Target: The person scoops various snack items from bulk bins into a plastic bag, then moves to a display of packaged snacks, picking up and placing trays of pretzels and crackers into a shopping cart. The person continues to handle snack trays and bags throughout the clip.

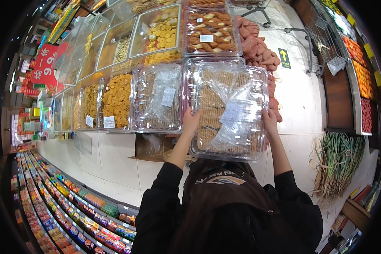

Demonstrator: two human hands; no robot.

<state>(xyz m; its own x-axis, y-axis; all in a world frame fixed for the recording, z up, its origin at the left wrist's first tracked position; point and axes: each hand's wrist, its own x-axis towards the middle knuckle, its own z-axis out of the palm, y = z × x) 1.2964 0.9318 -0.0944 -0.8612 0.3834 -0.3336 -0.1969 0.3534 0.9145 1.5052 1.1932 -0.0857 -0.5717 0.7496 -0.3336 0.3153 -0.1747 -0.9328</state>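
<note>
Between my two hands is a clear plastic tray (209, 95) packed with rows of brown, thin snack pieces, partly covered by crinkled film with a white label. My left hand (192, 120) grips its left edge, and my right hand (269, 122) has hold of the right edge. The tray's far end overlaps another clear plastic container (216, 60) on the display. Just left of my left hand sits a similar film-covered tray (158, 95) of brown snacks. Beyond the held tray lies a box of twisted dough snacks (209, 30) with labels on its lid.
Further left are trays of orange chips (116, 98) and clear-lidded bins of yellow round snacks (162, 36). Sweet potatoes (257, 47) are piled along the display's right side. Shopping carts (324, 44), scallions (339, 162) and packed shelves (82, 209) stand around. An open cardboard box (141, 147) is below the display.
</note>
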